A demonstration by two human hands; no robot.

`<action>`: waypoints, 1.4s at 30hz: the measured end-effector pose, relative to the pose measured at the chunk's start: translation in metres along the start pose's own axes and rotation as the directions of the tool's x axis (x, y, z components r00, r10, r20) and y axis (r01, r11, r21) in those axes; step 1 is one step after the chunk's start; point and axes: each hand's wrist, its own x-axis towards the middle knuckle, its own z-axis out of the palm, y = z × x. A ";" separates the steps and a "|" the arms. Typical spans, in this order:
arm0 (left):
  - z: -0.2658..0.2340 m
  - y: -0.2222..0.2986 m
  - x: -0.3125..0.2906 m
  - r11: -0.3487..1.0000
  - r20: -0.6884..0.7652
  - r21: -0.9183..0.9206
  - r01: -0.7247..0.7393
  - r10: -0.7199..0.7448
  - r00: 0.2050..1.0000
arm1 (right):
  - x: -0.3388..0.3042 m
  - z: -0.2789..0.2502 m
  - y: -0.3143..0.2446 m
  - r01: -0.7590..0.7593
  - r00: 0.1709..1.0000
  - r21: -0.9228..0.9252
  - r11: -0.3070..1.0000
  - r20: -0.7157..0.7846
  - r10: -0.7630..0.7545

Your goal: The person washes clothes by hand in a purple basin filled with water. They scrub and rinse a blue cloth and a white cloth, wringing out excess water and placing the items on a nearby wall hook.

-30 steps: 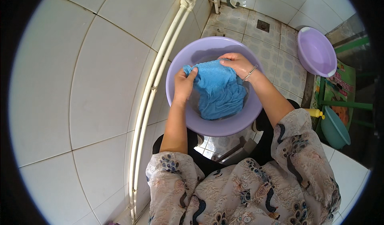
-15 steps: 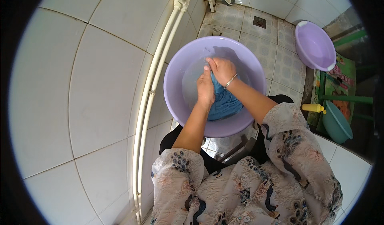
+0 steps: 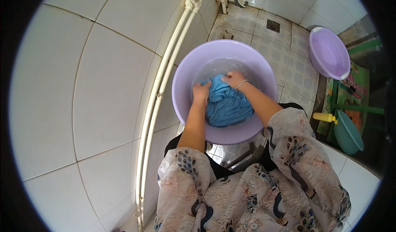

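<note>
Left hand (image 3: 201,92) and right hand (image 3: 234,80) are pinching the far part of the blue towel (image 3: 229,110), its bulk lying in water (image 3: 216,68) inside the lavender basin (image 3: 180,96), sodden weight possibly risking a slip if either grip is loosening.

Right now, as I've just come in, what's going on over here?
A person is handling a crumpled blue cloth in a large, round, light-purple basin with water in it. The left hand grips the cloth's left side, and the right hand holds its upper edge. Off to the right are another light-purple basin, a yellow bottle and a teal-green basin.
</note>
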 end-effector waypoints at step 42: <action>0.025 0.052 -0.055 0.720 0.142 -0.675 0.163 -0.089 0.986 | -0.052 -0.005 -0.056 0.432 0.812 -0.197 0.880 -0.339 -0.474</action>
